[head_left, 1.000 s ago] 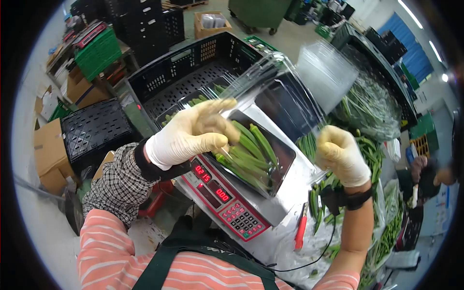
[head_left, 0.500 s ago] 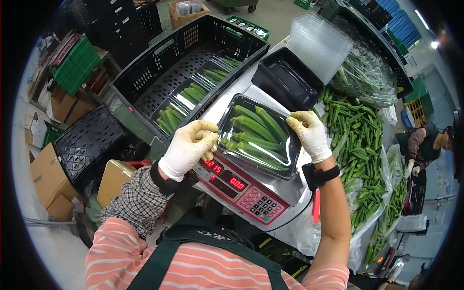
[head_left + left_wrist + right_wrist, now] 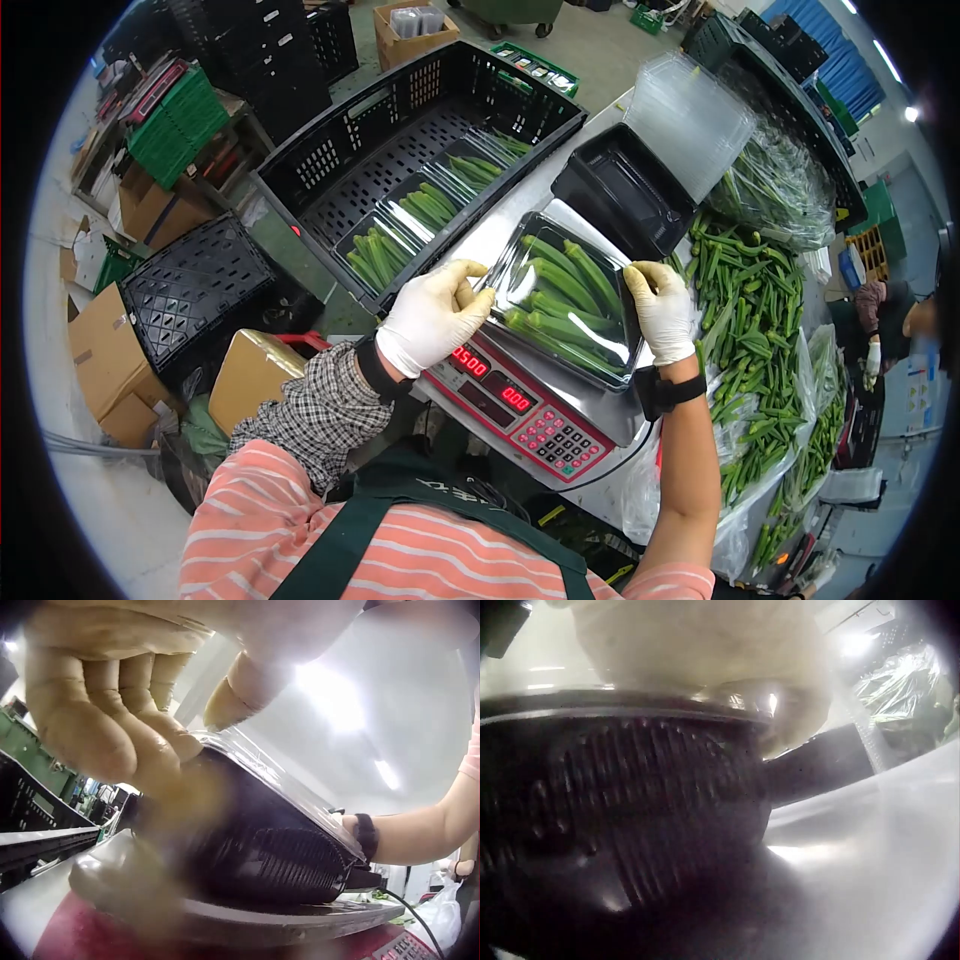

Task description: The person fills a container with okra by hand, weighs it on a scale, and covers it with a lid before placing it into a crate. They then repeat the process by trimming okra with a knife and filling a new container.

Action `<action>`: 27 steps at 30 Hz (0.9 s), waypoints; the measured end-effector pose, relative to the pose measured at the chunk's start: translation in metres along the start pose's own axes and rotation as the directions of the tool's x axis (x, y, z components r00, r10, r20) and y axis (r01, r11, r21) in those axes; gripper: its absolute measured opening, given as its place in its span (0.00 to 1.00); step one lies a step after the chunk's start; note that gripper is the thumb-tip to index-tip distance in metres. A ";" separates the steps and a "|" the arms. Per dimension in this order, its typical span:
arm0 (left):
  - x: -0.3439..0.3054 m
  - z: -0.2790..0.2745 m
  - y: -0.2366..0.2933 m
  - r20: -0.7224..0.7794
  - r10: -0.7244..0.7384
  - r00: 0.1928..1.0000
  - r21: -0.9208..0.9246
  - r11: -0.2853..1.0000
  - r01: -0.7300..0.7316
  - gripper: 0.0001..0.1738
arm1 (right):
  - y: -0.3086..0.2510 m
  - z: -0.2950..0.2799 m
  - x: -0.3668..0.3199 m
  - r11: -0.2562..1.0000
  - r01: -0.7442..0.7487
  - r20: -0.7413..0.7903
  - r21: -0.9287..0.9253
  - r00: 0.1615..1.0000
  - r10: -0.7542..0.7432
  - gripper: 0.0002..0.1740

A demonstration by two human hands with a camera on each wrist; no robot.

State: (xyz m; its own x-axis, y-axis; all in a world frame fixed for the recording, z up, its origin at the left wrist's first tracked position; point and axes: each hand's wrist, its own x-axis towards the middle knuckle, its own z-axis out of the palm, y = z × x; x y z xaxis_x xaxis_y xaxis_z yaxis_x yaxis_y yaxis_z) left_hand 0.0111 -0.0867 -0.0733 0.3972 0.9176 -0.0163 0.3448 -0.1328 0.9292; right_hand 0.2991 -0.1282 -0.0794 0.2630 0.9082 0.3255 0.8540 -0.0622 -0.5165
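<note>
You seem to be at the step of closing the box, judging by the lid that lies over it and the fingers at two of its sides; the next move likely calls for a firm press along the edges, and then a steady two-hand lift so that the lid stays on. The table carries most of what you need. Beside it is the big black crate, with a row of packed boxes along its near side, each with green okra under a clear top. To the right is a big loose heap of okra, with a thin plastic bag around its near edge. The red scale is in front of you, with its red numbers lit. A black tray sits just past it, and you can see no okra in it. Next to that is a stack of clear lids. The box of okra sits on the scale, full of long pods under its clear lid. Your left hand has bent fingers and pinches the box's left edge; your right hand is part closed and grips the right edge.
</note>
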 end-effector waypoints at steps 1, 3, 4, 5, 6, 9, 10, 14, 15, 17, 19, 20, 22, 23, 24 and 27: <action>0.001 0.001 -0.002 0.000 0.030 1.000 -0.001 1.000 -0.030 0.16 | 0.000 0.001 0.000 0.976 -0.140 0.067 0.165 0.989 0.130 0.14; 0.002 0.002 -0.005 -0.001 0.075 0.997 -0.017 0.997 -0.075 0.16 | 0.002 0.002 -0.001 0.893 -0.283 0.175 0.351 0.956 0.234 0.14; 0.001 0.002 -0.004 -0.003 0.077 0.997 -0.016 0.997 -0.077 0.16 | 0.004 0.001 -0.001 0.893 -0.280 0.173 0.352 0.957 0.232 0.14; 0.001 0.000 -0.002 -0.031 0.184 0.982 0.089 0.979 -0.181 0.16 | 0.005 0.002 -0.001 0.905 -0.249 0.167 0.344 0.965 0.202 0.14; 0.000 -0.002 -0.001 -0.050 0.291 0.955 0.196 0.941 -0.277 0.16 | 0.006 0.003 -0.001 0.916 -0.216 0.163 0.338 0.972 0.169 0.15; 0.003 -0.009 0.007 -0.019 0.381 0.924 0.466 0.821 -0.329 0.18 | 0.006 0.004 -0.001 0.901 -0.236 0.183 0.364 0.967 0.179 0.15; 0.004 -0.013 0.014 0.017 0.423 0.906 0.603 0.719 -0.347 0.19 | 0.007 0.004 -0.001 0.902 -0.226 0.169 0.368 0.970 0.174 0.14; 0.017 -0.010 -0.004 0.148 0.438 0.887 0.412 0.788 -0.458 0.21 | 0.013 0.007 -0.001 0.921 -0.134 0.152 0.365 0.985 0.083 0.16; 0.019 -0.013 -0.005 0.180 0.434 0.883 0.378 0.798 -0.470 0.21 | 0.006 0.001 0.001 0.870 -0.263 0.268 0.417 0.950 0.159 0.18; 0.020 -0.011 -0.009 0.179 0.431 0.885 0.340 0.816 -0.466 0.19 | 0.011 -0.002 0.008 0.832 -0.341 0.367 0.437 0.912 0.181 0.19; 0.023 -0.008 -0.017 0.152 0.410 0.899 0.188 0.881 -0.434 0.16 | 0.016 -0.006 0.013 0.739 -0.507 0.540 0.444 0.809 0.232 0.21; 0.030 -0.008 -0.020 0.137 0.332 0.933 0.013 0.941 -0.337 0.13 | 0.015 -0.007 0.013 0.738 -0.505 0.534 0.448 0.813 0.233 0.21; 0.070 -0.023 -0.003 0.387 0.027 0.922 0.124 0.989 -0.081 0.15 | 0.007 -0.008 0.012 0.871 -0.338 0.441 0.356 0.883 0.163 0.21; 0.088 -0.019 -0.007 0.321 0.092 0.943 0.094 0.987 -0.129 0.16 | 0.010 -0.007 0.011 0.882 -0.319 0.430 0.346 0.890 0.154 0.20; 0.107 -0.010 -0.011 0.253 0.158 0.954 0.070 0.981 -0.181 0.18 | 0.012 -0.004 0.009 0.869 -0.310 0.402 0.386 0.904 0.144 0.20; 0.141 0.002 -0.007 0.474 -0.152 0.867 -0.258 0.918 0.302 0.15 | 0.012 -0.003 0.006 0.853 -0.324 0.394 0.409 0.906 0.155 0.21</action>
State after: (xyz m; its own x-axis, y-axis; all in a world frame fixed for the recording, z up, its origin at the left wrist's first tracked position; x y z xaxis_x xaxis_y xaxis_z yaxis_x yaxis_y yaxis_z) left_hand 0.0667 0.0430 -0.0826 0.6955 0.6381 -0.3303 0.2169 0.2517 0.9432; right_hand 0.3124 -0.1244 -0.0811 0.1935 0.9762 -0.0974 0.4596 -0.1779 -0.8701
